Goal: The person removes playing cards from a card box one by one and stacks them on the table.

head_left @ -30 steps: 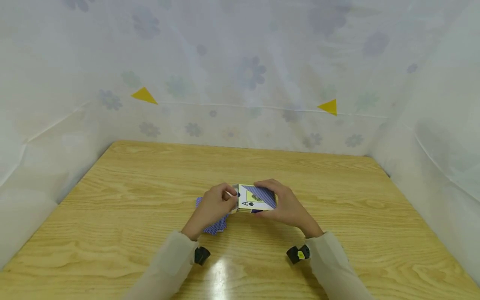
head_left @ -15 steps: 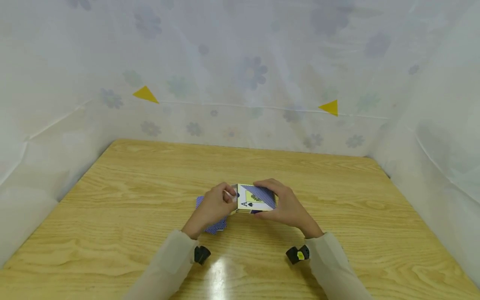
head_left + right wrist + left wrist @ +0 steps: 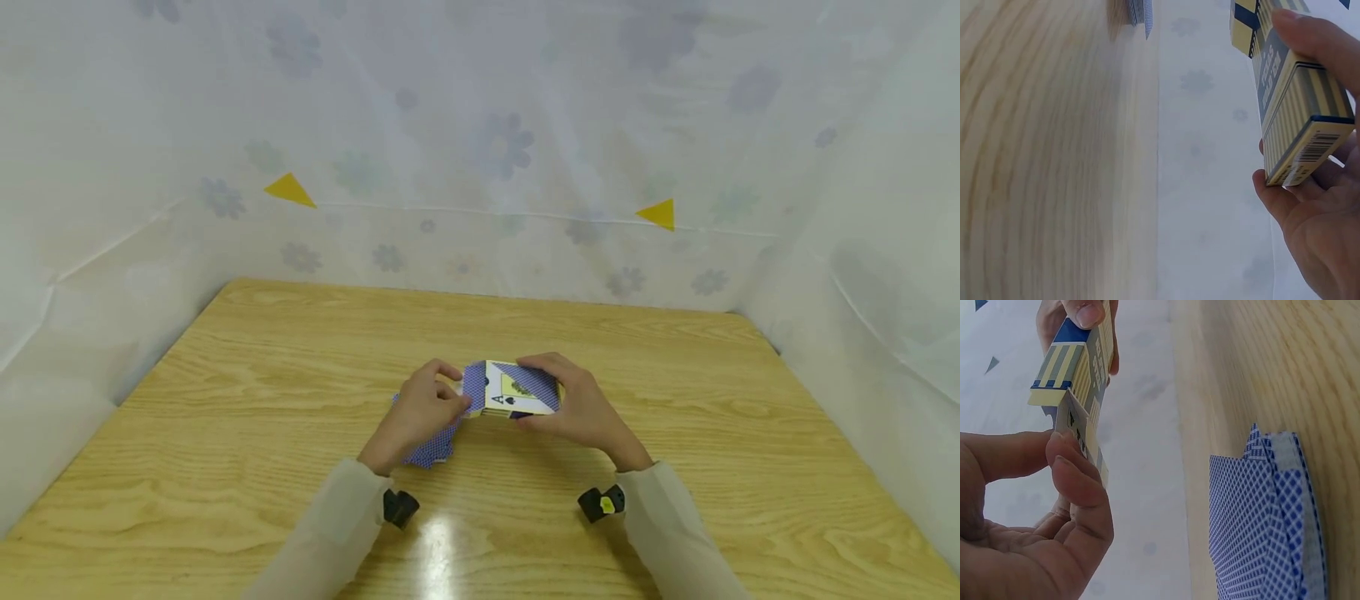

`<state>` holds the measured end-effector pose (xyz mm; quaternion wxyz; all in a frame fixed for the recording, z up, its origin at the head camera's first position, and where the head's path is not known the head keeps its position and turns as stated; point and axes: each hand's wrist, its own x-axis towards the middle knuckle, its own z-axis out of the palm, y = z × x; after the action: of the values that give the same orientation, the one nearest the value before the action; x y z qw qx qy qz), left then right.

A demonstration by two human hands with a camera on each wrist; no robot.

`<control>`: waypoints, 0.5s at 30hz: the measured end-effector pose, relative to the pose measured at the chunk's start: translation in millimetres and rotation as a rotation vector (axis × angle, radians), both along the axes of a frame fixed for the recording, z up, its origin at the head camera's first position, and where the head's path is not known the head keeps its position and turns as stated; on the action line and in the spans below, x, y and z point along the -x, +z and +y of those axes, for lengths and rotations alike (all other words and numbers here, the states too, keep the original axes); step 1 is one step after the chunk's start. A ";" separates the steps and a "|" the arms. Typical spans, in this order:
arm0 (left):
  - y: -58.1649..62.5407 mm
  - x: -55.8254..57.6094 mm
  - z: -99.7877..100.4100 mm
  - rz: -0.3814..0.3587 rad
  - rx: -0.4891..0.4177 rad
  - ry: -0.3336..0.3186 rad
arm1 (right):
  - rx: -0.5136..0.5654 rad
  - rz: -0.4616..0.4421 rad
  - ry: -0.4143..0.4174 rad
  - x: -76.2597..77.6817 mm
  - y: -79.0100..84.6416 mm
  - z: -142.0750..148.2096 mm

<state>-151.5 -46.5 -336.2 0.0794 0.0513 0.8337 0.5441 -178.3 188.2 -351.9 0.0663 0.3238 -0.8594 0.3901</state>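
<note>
My right hand [image 3: 583, 410] grips a playing card box [image 3: 521, 390] by its right end, thumb on the near side and fingers on the far side. The box is held above the table, its ace of spades face up. At the left end, my left hand [image 3: 426, 407] pinches the box's blue-patterned flap [image 3: 474, 385] between thumb and fingertips. The left wrist view shows this opened flap [image 3: 1072, 422] in the fingers. Beside and partly under the left hand, a loose stack of blue-backed cards [image 3: 433, 450] lies on the table; its edges are uneven [image 3: 1260, 519].
The wooden table [image 3: 675, 392] spreads around both hands. Pale flowered sheeting [image 3: 465, 125] stands along its back and sides, with two yellow triangles [image 3: 658, 214] on the back sheet. Each wrist wears a small black camera [image 3: 602, 503].
The box has shifted slightly right and up with my right hand. My left fingers have slid left and down, so the blue flap at the box's left end now shows.
</note>
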 end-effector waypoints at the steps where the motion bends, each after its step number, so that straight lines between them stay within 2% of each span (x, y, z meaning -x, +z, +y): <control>1: 0.8 0.1 -0.7 -0.003 0.001 0.006 | -0.001 0.001 -0.004 0.6 0.0 1.2; 9: 5.8 2.7 -9.1 -0.018 -0.022 0.052 | 0.009 -0.030 -0.031 2.6 1.3 9.2; 15: 9.3 5.0 -17.5 -0.017 -0.061 0.059 | 0.027 -0.041 -0.053 4.9 1.3 14.2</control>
<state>-156.5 -64.0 -326.9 0.0690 0.0246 0.8173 0.5716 -183.2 202.4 -350.6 0.0632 0.2917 -0.8636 0.4063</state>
